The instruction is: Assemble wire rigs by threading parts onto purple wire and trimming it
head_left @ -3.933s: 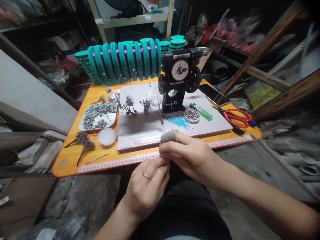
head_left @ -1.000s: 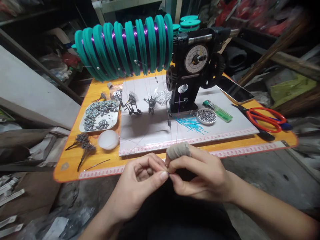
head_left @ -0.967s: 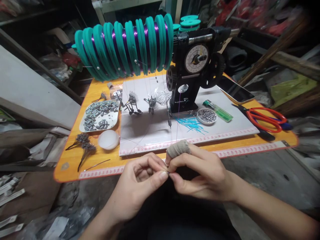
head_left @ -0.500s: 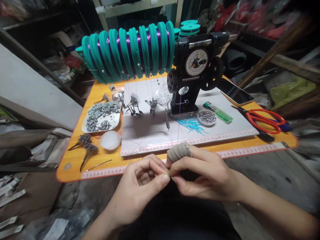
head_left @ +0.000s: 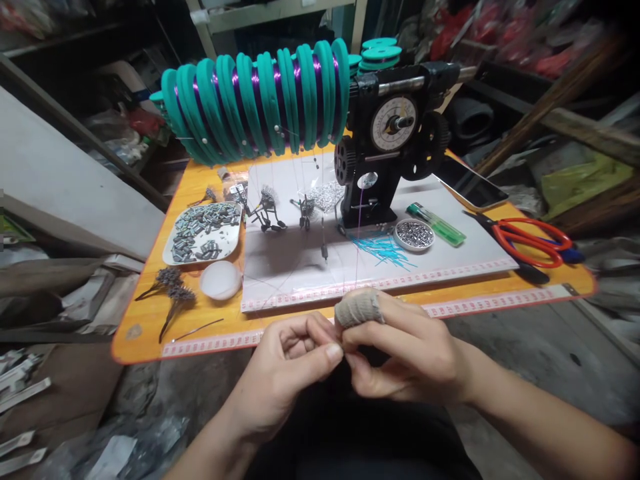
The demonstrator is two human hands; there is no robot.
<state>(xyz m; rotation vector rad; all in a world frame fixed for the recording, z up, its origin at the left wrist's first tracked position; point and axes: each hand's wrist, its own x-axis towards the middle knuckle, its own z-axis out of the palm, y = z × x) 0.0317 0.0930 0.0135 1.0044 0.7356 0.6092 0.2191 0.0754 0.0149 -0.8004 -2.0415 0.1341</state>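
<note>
Just in front of the table's near edge, my left hand (head_left: 295, 360) has its thumb and index finger pinched together. The fingertips of my right hand (head_left: 405, 350) are pinched right beside them, nearly touching. Whatever sits between the fingers is too small and covered to make out. A grey cloth sleeve (head_left: 358, 307) wraps one finger of my right hand. A thin purple line (head_left: 357, 257) runs down from the black winding machine (head_left: 375, 150) toward my right hand. Beyond my hands, a small dark weight (head_left: 325, 251) hangs over the white board (head_left: 280, 273).
Teal spools (head_left: 255, 107) with purple line hang over the board. At left are a white tray (head_left: 230, 252) of grey pieces and a small white bowl (head_left: 220, 280). Blue strips (head_left: 383, 252), a dish of metal beads (head_left: 415, 235), a green lighter (head_left: 445, 230) and red-handled scissors (head_left: 530, 240) lie right.
My hands have shifted very slightly, with the right fingertips changing their pinch. The hanging dark weight has swung a little to the left.
</note>
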